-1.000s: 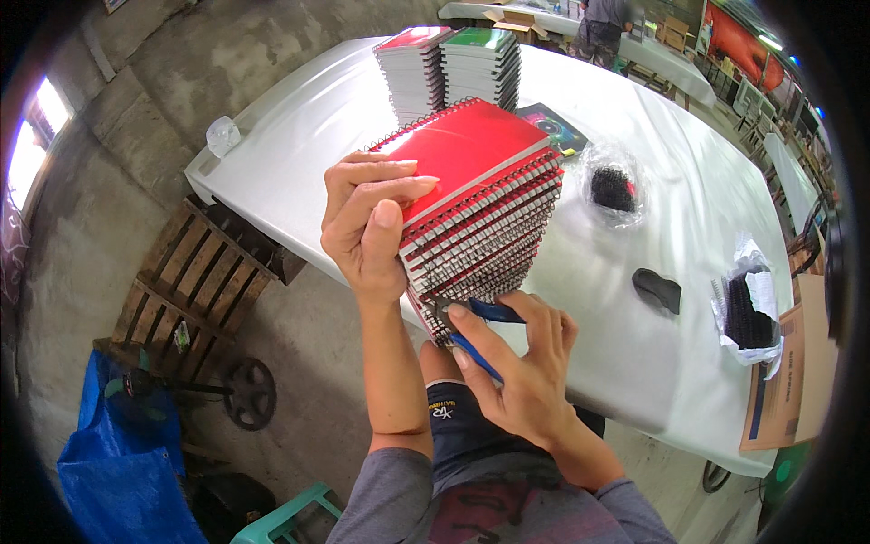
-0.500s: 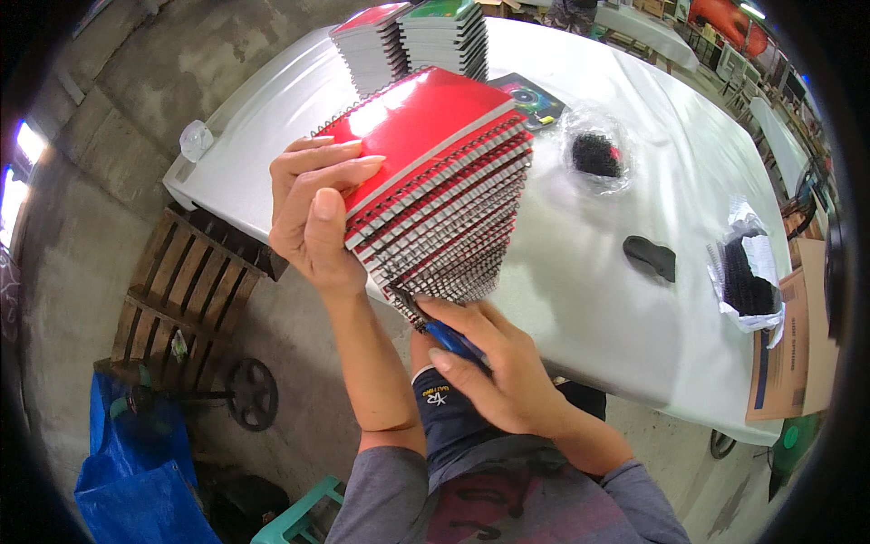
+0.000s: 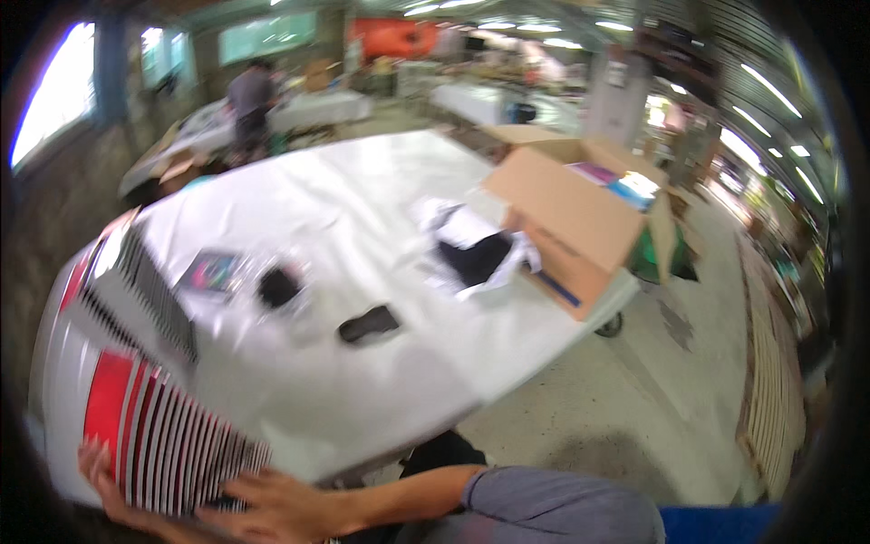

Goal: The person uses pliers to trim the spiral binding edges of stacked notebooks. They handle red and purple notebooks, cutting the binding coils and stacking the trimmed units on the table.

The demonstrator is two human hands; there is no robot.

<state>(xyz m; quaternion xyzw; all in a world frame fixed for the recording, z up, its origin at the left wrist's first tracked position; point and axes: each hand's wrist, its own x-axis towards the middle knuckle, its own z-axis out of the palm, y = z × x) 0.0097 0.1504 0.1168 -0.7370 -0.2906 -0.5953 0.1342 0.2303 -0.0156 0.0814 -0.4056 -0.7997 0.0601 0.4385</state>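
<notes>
Spiral-bound notebooks with red covers (image 3: 159, 435), stacked, sit at the near left edge of the white table (image 3: 362, 381). My right hand (image 3: 272, 508) lies against their lower end, fingers spread; my left hand (image 3: 100, 471) curls around their left side.

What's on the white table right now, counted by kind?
Stacks of spiral notebooks: 2 (near stack, far stack)
Cardboard boxes: 1
Small dark objects: 2
Crumpled bags: 1
Total: 6
</notes>
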